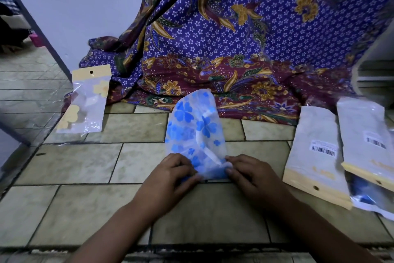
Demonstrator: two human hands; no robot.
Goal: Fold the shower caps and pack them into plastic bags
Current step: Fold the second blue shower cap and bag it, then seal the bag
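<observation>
A translucent shower cap (193, 128) with blue flowers lies folded into a long strip on the tiled floor, running away from me. My left hand (170, 174) and my right hand (249, 174) both pinch its near end, which is rolled or folded over. A clear plastic bag (85, 102) with a yellow header and yellow flower shapes inside lies at the left. Two plastic bags with barcode labels lie at the right, one (315, 152) nearer the middle and one (366, 141) at the edge; blue shows inside a bag at the far right.
A purple and maroon batik cloth (223, 49) hangs and pools on the floor behind the cap. A white wall and dark door frame (40, 34) stand at the left. A white shelf-like edge (371, 66) rises at the right. Beige floor tiles (74, 162) lie around my hands.
</observation>
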